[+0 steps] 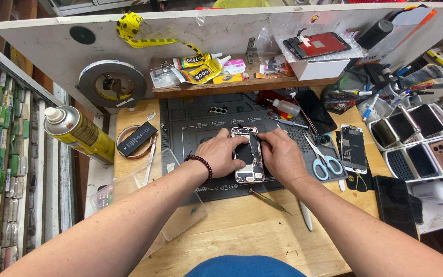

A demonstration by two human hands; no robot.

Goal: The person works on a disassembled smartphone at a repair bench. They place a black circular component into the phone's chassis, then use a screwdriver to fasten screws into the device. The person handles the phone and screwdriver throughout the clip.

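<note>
- Forearms enter from the bottom of the frame and meet at centre, over a dark repair mat on a wooden bench.
- Between the two hands lies an opened phone, back cover off and its insides showing, on the mat at the middle of the frame. Its long axis runs near to far, straight away from the person.
- Left hand, a bead bracelet on its wrist, presses against the phone's left edge with fingers curled on it, steadying the body.
- Right hand bears on the right edge, its fingertips bent over the upper part of the phone; whether they pinch a small tool or part cannot be told.
- Both hands touch the phone and lie equally close to it.
- Just below the phone, tweezers lie on the mat's near edge; blue-handled scissors lie right of centre, beside a second opened phone.
- Left of centre sits a black battery, with a yellow spray can further left.
- Upper centre, glue tubes rest on a shelf.
</note>
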